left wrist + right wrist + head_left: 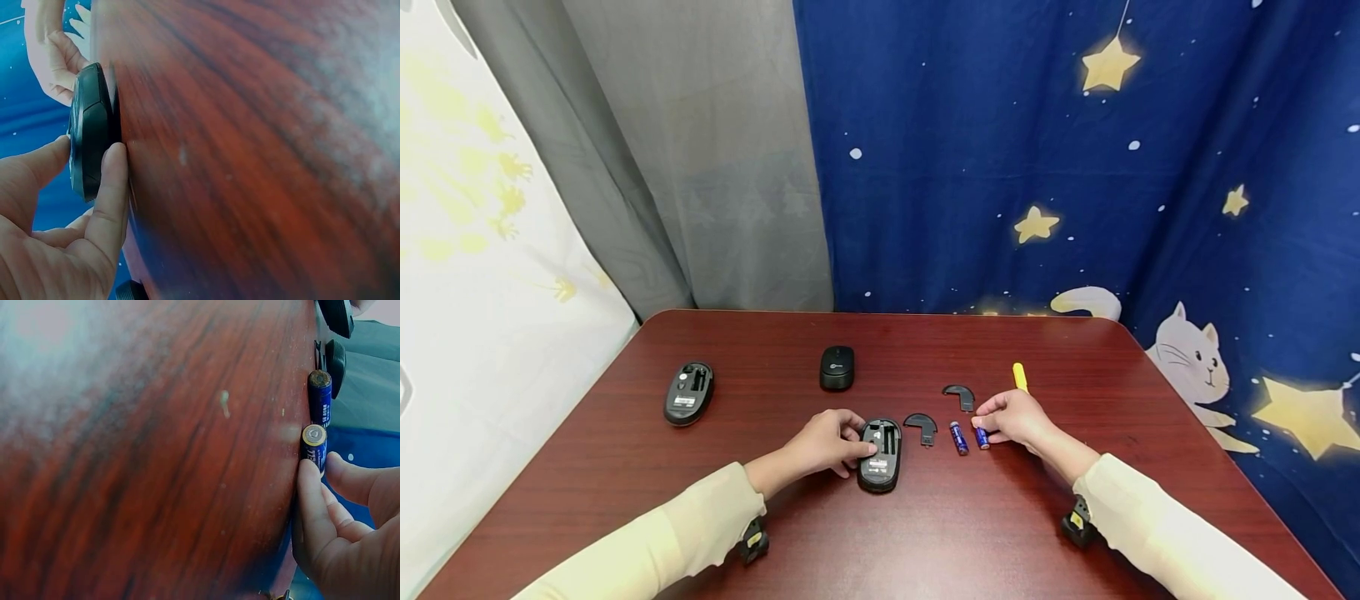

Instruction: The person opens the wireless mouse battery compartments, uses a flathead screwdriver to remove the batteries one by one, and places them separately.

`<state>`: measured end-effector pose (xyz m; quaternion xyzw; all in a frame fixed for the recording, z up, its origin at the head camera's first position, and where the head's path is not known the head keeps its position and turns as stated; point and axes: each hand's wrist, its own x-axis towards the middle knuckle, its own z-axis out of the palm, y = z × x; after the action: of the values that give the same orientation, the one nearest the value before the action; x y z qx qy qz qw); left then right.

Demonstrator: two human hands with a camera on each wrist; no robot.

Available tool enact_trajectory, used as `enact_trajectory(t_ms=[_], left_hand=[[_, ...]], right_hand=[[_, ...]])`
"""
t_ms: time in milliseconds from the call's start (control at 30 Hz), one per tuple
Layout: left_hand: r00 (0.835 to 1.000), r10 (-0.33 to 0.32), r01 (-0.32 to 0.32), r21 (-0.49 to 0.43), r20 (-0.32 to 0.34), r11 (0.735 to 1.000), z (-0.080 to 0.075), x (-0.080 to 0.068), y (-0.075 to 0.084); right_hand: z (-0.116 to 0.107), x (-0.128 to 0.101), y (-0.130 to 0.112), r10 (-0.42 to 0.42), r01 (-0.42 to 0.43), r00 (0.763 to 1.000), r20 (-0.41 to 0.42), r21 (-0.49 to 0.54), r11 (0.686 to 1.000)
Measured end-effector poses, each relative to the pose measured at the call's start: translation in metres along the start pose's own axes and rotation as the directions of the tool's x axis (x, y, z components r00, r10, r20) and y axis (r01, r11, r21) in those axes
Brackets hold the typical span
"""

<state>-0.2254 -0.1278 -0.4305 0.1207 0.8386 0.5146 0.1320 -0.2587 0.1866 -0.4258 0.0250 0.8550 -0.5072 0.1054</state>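
we have the open mouse [880, 454] lying belly-up near the middle of the table's [625, 467] near half, its battery bay uncovered. our left hand [823, 442] grips it at its left side, thumb and fingers curled round the shell, as the left wrist view shows. our right hand [1011, 417] pinches the right battery [981, 437] between fingertip and thumb; that cell lies on the wood towards the right edge, just beside the second battery [958, 437]. two loose covers [921, 427] [960, 395] lie between mouse and batteries.

we judge this the loading step: the cell is grasped but not yet lifted. the next move calls for raising it, carrying it left to the bay, and matching its polarity before pressing it in, while the left hand steadies the mouse.
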Motion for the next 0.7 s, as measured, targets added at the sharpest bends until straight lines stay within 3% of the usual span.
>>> enact_trajectory(t_ms=[367, 700], left_hand=[[1.0, 0.0, 0.0, -0.009, 0.002, 1.0, -0.005, -0.002, 0.0], [1.0, 0.003, -0.004, -0.002, -0.03, 1.0, -0.024, 0.002, 0.002]], right_hand=[[-0.001, 0.001, -0.001, 0.001, -0.001, 1.0, 0.005, -0.001, 1.0], [-0.008, 0.007, -0.019, -0.025, 0.025, 1.0, -0.004, -0.029, 0.999]])
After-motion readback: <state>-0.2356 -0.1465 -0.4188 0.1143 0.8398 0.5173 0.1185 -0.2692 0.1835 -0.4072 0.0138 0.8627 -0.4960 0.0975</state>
